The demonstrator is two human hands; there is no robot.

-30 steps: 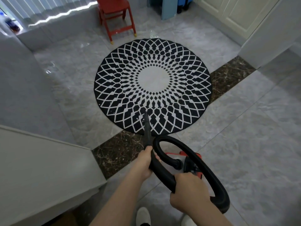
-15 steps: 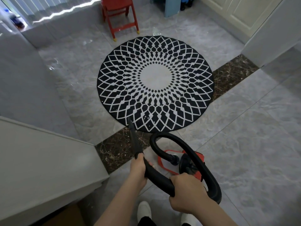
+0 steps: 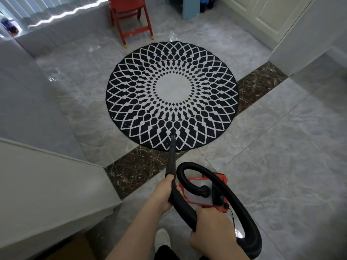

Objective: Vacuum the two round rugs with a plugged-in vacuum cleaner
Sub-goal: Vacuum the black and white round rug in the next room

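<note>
Round rug (image 3: pixel 171 96) lies flat on the floor (image 3: pixel 281 147), below the red chair (image 3: pixel 131 15). Vacuum cleaner (image 3: pixel 204 192) sits near the rug's edge. The nozzle (image 3: pixel 172 145), off the rug half a second ago, now rests on its near edge. Left hand (image 3: pixel 163 194) and right hand (image 3: pixel 212 228) each grip the hose (image 3: pixel 184 209), fingers wrapped closed.
</note>
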